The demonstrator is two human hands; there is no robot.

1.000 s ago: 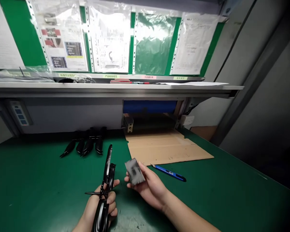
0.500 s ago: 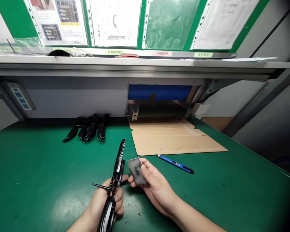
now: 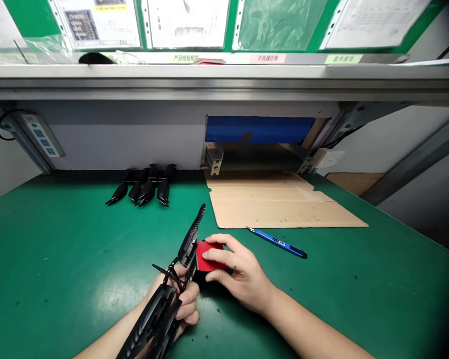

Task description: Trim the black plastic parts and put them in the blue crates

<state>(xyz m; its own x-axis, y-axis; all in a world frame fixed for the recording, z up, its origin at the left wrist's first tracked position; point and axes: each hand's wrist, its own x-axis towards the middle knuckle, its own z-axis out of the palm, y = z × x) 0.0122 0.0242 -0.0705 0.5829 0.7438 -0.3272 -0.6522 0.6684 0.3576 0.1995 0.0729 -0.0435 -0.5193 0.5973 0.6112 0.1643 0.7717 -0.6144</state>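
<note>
My left hand [image 3: 189,304] is closed around a black moulded plastic part [image 3: 155,311], made of long glossy pieces joined by thin cross bars like a runner. It stands tilted, its upper tip pointing away to the right. In my right hand [image 3: 243,269] is a small flat square of sandpaper [image 3: 205,263], red face toward me, gripped between fingers and thumb. The sandpaper's left edge meets the side of the black part, just above my left fingers; whether it presses there I cannot tell.
Several similar black parts [image 3: 146,189] lie at the back of the green bench [image 3: 60,249]. A blue utility knife [image 3: 279,243] rests before a cardboard sheet [image 3: 262,209], right of centre. A metal shelf edge [image 3: 172,82] crosses above, and a power strip [image 3: 43,134] hangs at left.
My right hand has turned the sandpaper from its grey face to its red face and brought it against the black part. The black part has tilted more to the right. The camera view has shifted.
</note>
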